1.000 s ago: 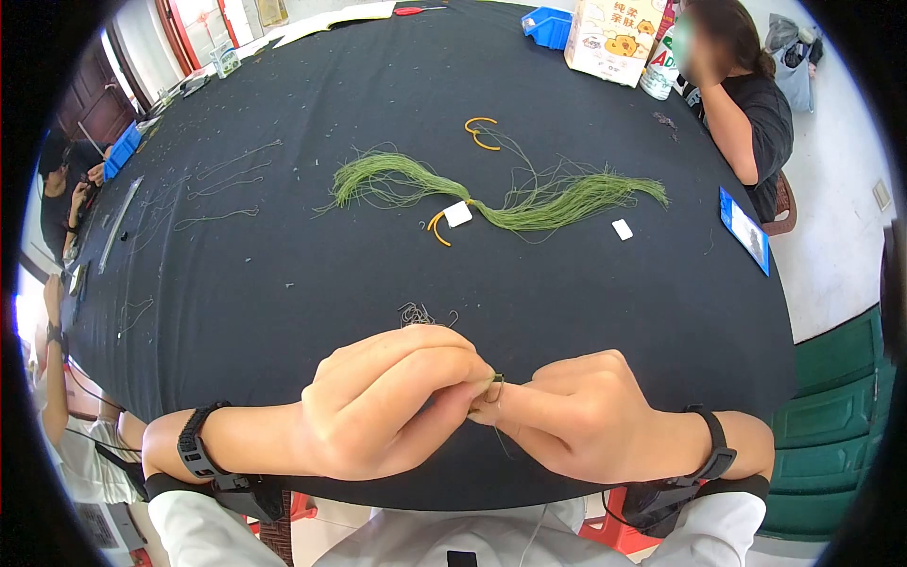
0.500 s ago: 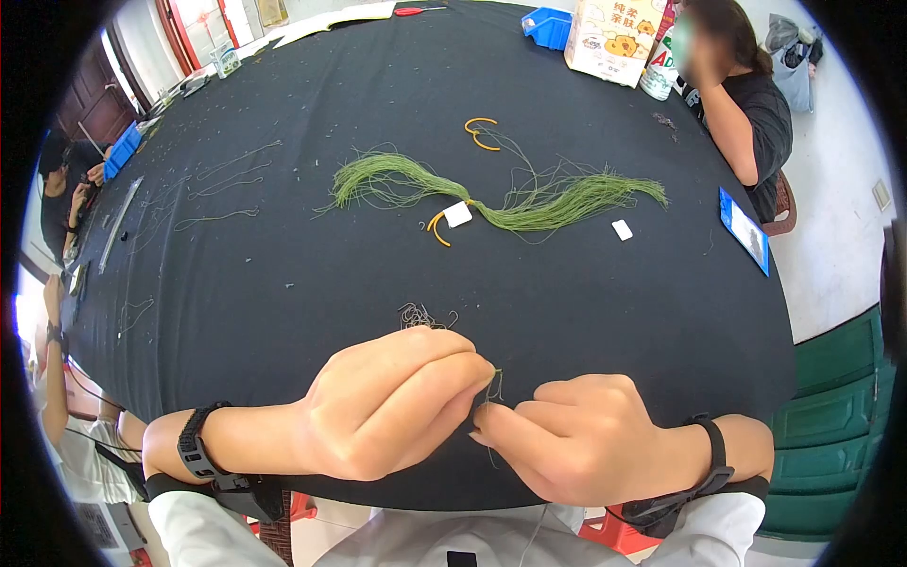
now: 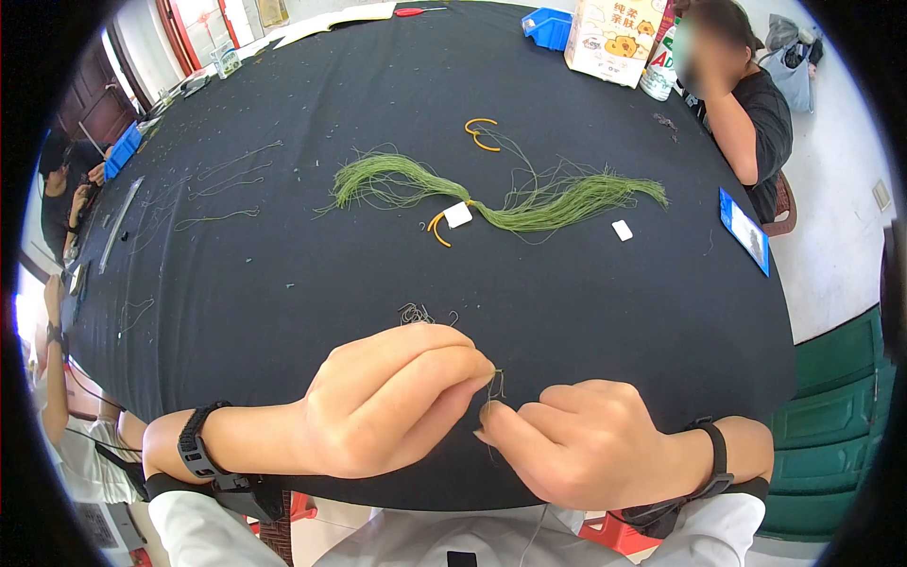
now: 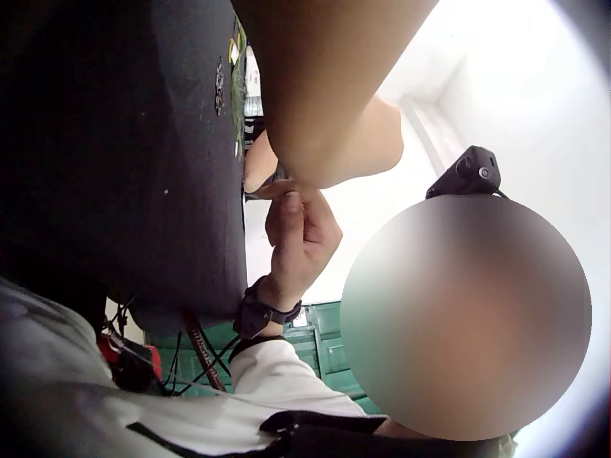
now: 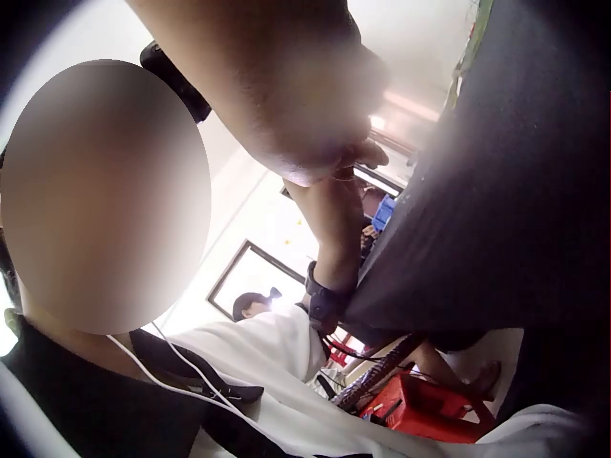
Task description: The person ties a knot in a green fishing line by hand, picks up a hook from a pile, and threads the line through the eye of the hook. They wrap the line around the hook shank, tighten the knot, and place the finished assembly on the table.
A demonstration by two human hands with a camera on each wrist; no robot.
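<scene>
In the head view my left hand (image 3: 392, 402) pinches a small hook (image 3: 501, 381) with green thread at its fingertips, above the table's near edge. Just to the right, my right hand (image 3: 586, 442) has its fingers curled and pinches the thin thread hanging below the hook; a small gap separates the two hands. A pile of dark metal hooks (image 3: 416, 314) lies just beyond my left hand. The left wrist view shows my right hand (image 4: 304, 239) with thumb and finger together; in the right wrist view the fingertips are blurred.
A bundle of green threads (image 3: 557, 206) lies mid-table with white tags (image 3: 457, 214) and orange rings (image 3: 482, 134). Loose threads (image 3: 217, 217) lie at left, a blue packet (image 3: 744, 230) at right. A box (image 3: 612, 40) and blue bin (image 3: 548, 28) stand at the back. People sit on both sides.
My right hand has drawn away from my left fingertips, down and to the right, uncovering the hook and thread. My left hand has barely moved.
</scene>
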